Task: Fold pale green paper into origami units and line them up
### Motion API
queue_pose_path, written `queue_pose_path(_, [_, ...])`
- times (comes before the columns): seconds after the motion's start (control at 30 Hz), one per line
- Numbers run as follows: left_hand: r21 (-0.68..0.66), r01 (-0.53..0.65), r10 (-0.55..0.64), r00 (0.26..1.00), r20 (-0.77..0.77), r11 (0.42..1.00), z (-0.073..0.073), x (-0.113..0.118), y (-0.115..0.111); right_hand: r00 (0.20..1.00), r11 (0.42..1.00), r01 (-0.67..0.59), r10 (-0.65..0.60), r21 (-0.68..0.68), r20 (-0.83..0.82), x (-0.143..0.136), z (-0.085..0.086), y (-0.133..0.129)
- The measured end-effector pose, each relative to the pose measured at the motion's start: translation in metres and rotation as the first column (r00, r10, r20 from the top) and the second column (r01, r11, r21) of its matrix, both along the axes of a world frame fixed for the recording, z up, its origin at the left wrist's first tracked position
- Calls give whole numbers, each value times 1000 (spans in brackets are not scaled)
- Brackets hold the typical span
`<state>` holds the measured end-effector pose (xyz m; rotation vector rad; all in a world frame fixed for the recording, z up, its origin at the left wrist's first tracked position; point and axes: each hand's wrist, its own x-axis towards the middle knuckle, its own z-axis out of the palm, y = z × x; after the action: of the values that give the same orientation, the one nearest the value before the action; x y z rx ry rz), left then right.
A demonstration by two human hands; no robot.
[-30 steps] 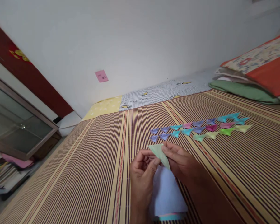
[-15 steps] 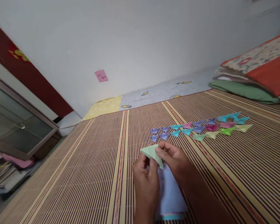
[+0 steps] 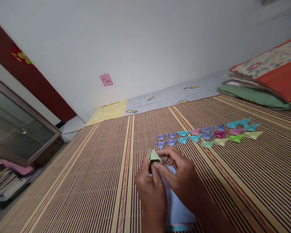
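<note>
A small piece of folded pale green paper (image 3: 154, 156) is between my two hands, its upper part showing as a peaked shape. My left hand (image 3: 151, 187) grips it from the left and below. Thumb and fingers of my right hand (image 3: 181, 173) close on its lower right side; the fingertips hide that part. Beneath my hands lies a stack of coloured paper (image 3: 178, 207), pale violet on top with pink and turquoise edges showing. Beyond my hands several folded paper boats stand in rows, among them a violet boat (image 3: 161, 145) and a bright green boat (image 3: 236, 138).
A striped mat (image 3: 99, 174) covers the surface. Folded bedding (image 3: 269, 87) is piled at the far right. A pink note (image 3: 106, 79) sticks to the wall. At the left stand a glass-panelled cabinet door (image 3: 16, 126) and a pile of books (image 3: 5, 183).
The green paper has gone from a flat triangle to a more compact, peaked shape. My right hand has shifted left and its thumb now presses near the paper's lower edge.
</note>
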<state>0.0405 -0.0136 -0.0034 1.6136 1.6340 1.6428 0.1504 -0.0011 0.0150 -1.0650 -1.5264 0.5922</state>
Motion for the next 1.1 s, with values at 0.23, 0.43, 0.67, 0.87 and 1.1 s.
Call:
queue_pose_path(0.23, [6, 73, -73, 993, 91, 997, 8, 8, -3, 990, 982, 139, -135, 127, -46, -1, -2, 0])
queue_pose_path(0.43, [-53, 146, -123, 944, 305, 988, 15, 8, -4, 987, 988, 120, -108, 96, -118, 0, -1, -2])
queue_pose_path(0.67, [-72, 207, -139, 840, 525, 976, 13, 1, 0, 961, 992, -127, 125, 9, -246, 8, -3, 2])
queue_pose_path(0.87, [-5, 195, -180, 914, 364, 981, 16, -2, -3, 940, 976, -214, 196, -35, -280, 16, -4, 7])
queue_pose_path(1.1, [-97, 248, -180, 875, 450, 964, 18, 5, -4, 989, 997, 54, -45, 57, -138, 13, -6, 7])
